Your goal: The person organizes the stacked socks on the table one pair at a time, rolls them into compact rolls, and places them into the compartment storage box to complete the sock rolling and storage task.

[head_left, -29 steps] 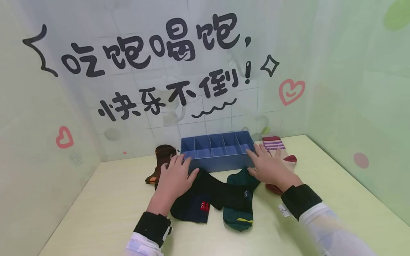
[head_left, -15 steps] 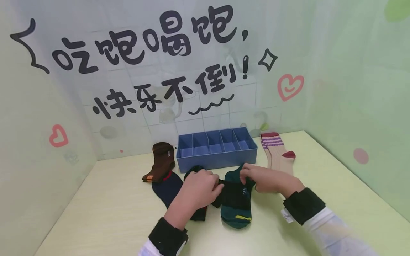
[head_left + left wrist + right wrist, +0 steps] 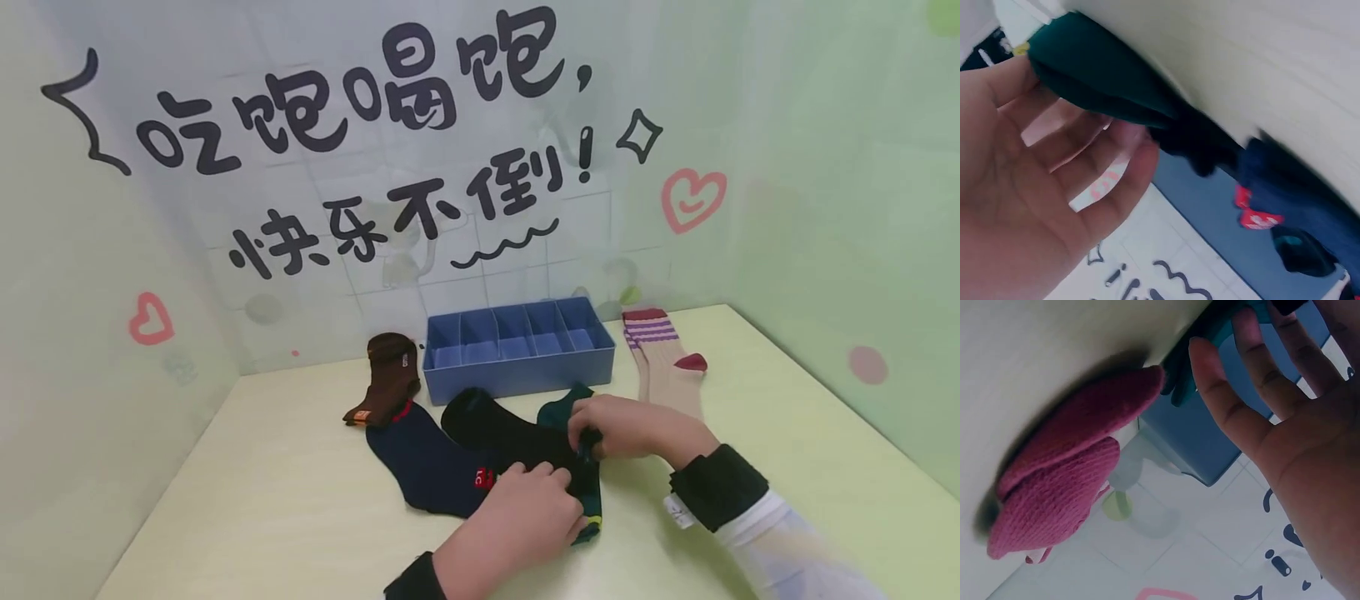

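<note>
My right hand (image 3: 626, 429) pinches the cuff end of a black sock (image 3: 517, 433), which bunches up at the fingertips. That sock lies across a dark green sock (image 3: 558, 410) with a yellow mark at its toe. My left hand (image 3: 525, 517) bends over the green sock's near end; in the left wrist view its loosely bent fingers (image 3: 1122, 200) touch the green sock (image 3: 1100, 72). Left of these lies a navy sock (image 3: 423, 458) with a red label. In the right wrist view a teal-green sock (image 3: 1219, 337) shows behind the right fingertips.
Behind the socks stands a blue box (image 3: 517, 367) with several compartments. Brown socks (image 3: 392, 375) lie to its left. Beige socks (image 3: 667, 367) with purple stripes and maroon ends lie to its right. Printed walls (image 3: 300, 208) enclose the table (image 3: 247, 483) at the back and sides.
Both hands have left the box's sides and come down to the socks. The left hand has moved right and nearer, past the navy sock; the right hand has taken hold of the black sock's cuff.
</note>
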### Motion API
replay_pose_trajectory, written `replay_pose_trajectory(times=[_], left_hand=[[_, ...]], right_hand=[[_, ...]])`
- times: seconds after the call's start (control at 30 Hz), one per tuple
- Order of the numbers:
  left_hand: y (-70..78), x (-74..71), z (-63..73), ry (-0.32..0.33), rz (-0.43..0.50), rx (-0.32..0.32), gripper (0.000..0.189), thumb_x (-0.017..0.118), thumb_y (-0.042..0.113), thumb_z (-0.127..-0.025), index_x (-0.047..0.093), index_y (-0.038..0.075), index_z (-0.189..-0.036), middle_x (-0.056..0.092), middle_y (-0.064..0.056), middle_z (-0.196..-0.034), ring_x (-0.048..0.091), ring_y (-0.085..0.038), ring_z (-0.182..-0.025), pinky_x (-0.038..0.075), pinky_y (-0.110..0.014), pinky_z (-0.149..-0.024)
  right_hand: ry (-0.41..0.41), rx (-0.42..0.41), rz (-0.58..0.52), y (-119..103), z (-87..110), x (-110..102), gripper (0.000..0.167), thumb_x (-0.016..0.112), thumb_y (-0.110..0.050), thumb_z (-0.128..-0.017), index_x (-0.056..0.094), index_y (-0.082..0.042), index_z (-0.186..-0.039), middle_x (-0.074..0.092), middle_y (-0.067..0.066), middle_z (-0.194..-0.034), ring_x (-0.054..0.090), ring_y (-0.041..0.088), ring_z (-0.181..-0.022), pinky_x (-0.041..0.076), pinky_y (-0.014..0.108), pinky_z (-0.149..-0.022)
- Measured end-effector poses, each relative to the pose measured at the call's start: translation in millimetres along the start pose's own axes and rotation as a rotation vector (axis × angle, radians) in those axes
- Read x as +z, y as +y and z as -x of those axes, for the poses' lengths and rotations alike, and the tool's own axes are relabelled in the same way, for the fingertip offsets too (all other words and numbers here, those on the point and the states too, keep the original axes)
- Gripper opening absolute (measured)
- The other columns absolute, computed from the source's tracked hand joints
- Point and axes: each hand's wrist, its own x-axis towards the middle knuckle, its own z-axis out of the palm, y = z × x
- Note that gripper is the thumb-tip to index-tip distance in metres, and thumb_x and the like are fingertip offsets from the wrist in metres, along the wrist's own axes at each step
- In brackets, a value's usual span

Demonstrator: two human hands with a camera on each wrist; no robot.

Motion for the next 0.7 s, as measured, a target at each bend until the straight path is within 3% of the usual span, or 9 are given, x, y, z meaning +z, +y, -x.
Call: replay_pose_trajectory(times=[0.1, 0.23, 0.37, 0.47, 0.63, 0.7], left_hand=[[10.4, -3.7, 0.1, -0.086, 0.078, 0.047, 0.038, 0.051, 0.053, -0.11, 0.08, 0.03, -0.117, 0.071, 0.007, -0.112, 0.059, -0.01, -0.092, 0.056, -0.028, -0.08], [19.4, -8.4, 0.4, -0.194, 0.196, 0.113, 0.049, 0.042, 0.056, -0.112, 0.067, 0.024, -0.14, 0.068, 0.006, -0.134, 0.063, -0.008, -0.115, 0.057, -0.026, -0.098], [24.5, -8.3, -2.9, -0.229, 0.249, 0.15, 0.056, 0.042, 0.056, -0.112, 0.051, 0.024, -0.157, 0.056, 0.007, -0.156, 0.054, -0.01, -0.143, 0.05, -0.025, -0.112], [28.1, -5.5, -9.2, -0.204, 0.23, 0.16, 0.063, 0.042, 0.058, -0.111, 0.04, 0.026, -0.165, 0.045, 0.005, -0.167, 0.042, -0.011, -0.155, 0.046, -0.025, -0.117], [30.6, -5.8, -13.4, -0.24, 0.239, 0.149, 0.071, 0.044, 0.061, -0.109, 0.025, 0.03, -0.17, 0.023, 0.007, -0.177, 0.023, -0.008, -0.163, 0.042, -0.025, -0.12], [27.9, -12.5, -9.7, -0.301, 0.278, 0.156, 0.068, 0.048, 0.06, -0.109, 0.031, 0.03, -0.168, 0.028, 0.01, -0.174, 0.031, -0.004, -0.16, 0.045, -0.026, -0.118]], right_hand=[[0.003, -0.018, 0.002, 1.0, 2.5, -0.9, 0.021, 0.082, -0.003, -0.089, 0.08, -0.023, -0.095, 0.067, -0.009, -0.095, 0.06, 0.01, -0.093, 0.058, 0.036, -0.094], [0.01, -0.053, 0.017, -3.2, 2.0, -5.7, 0.017, 0.08, -0.004, -0.091, 0.083, -0.019, -0.099, 0.074, -0.007, -0.094, 0.061, 0.006, -0.086, 0.059, 0.031, -0.087], [0.019, -0.051, 0.02, -13.3, 0.4, -12.7, 0.017, 0.078, -0.005, -0.092, 0.083, -0.016, -0.103, 0.074, -0.009, -0.085, 0.057, 0.004, -0.078, 0.057, 0.026, -0.079], [0.026, -0.055, 0.005, -22.6, 2.1, -17.0, 0.017, 0.078, -0.006, -0.092, 0.083, -0.015, -0.105, 0.063, -0.011, -0.071, 0.051, 0.003, -0.07, 0.05, 0.023, -0.07], [0.02, -0.079, -0.008, -35.9, 2.5, -14.5, 0.019, 0.078, -0.005, -0.09, 0.083, -0.016, -0.104, 0.045, -0.012, -0.062, 0.042, 0.002, -0.061, 0.04, 0.021, -0.062], [-0.001, -0.08, -0.012, -39.5, 1.0, -10.7, 0.02, 0.077, -0.005, -0.089, 0.083, -0.016, -0.105, 0.042, -0.013, -0.061, 0.04, 0.001, -0.059, 0.039, 0.02, -0.063]])
